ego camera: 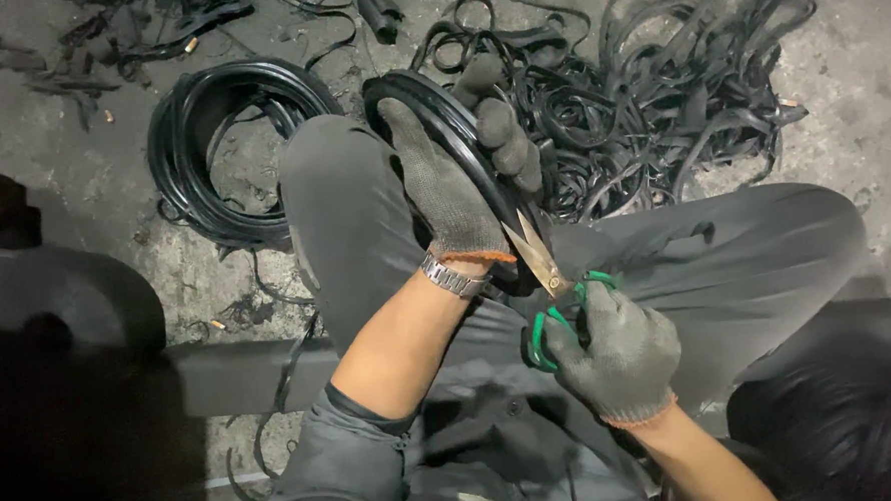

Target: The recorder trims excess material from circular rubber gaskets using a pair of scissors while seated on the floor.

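Concrete floor (858, 72), rubber strip pile (659, 91); left hand (453, 190) clasping rubber ring (429, 106); right hand (615, 358) clenched around green-handled scissors (548, 296).

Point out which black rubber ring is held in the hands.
The rubber ring over the knee, gripped by the left hand; the coiled rings lie on the floor untouched.

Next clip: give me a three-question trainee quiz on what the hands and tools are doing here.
1. True or false: the right hand holds green-handled scissors.
2. What does the left hand grip? A) a black rubber ring B) a hammer C) a bottle
3. What lies on the floor beyond the knees, at upper right?

Key:
1. True.
2. A, the black rubber ring.
3. A tangled pile of black rubber strips.
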